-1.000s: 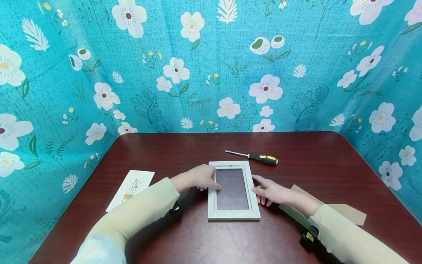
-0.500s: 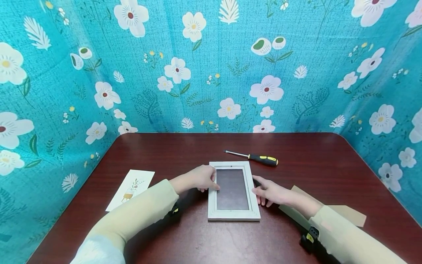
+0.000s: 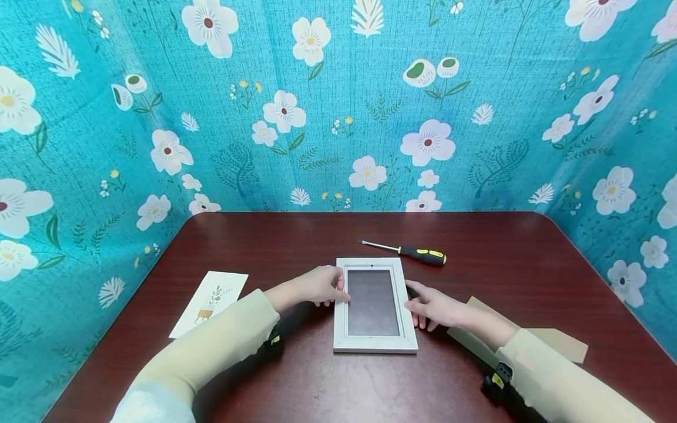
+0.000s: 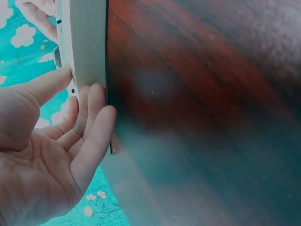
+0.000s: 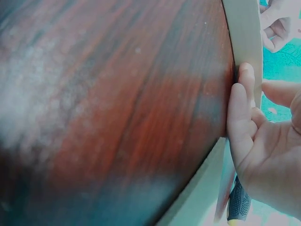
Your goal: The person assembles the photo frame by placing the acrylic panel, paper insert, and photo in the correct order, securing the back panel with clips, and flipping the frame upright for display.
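Tabletop workspace, room type unclear: a dark red-brown table (image 3: 370, 385), backed and flanked by turquoise flower-printed cloth (image 3: 338, 82).

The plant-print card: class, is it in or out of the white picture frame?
Out: the plant-print card lies flat on the tabletop, apart from the white picture frame.

Turquoise cloth (image 3: 328, 82) fills the upper part of the frame and runs down both sides, printed with white and pale-lilac flowers, feathery white leaves, green sprigs and small yellow buds. Soft vertical folds show at upper left and far right. Below spreads a glossy, dark red-brown counter (image 3: 285, 238) with rounded far corners and a pale sheen at lower centre.
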